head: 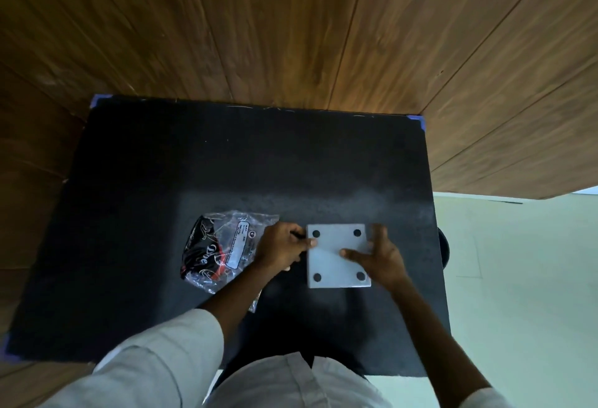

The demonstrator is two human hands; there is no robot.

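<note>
A white square plate [333,262] with a dark round hole near each of its corners sits over the black table [226,161], just right of centre. My left hand [283,247] is at the plate's left edge, its thumb tip on top next to the upper left hole and its fingers curled beside the edge. My right hand [380,255] holds the right edge, with the thumb lying across the plate's top and the fingers spread along the side. Whether the plate lies flat or is slightly lifted is unclear.
A crinkled clear plastic bag [223,249] with a black and red printed item and a white label lies left of my left hand, partly under my forearm. Wood-panelled walls stand behind and beside the table. A dark round object [444,249] pokes out past the table's right edge.
</note>
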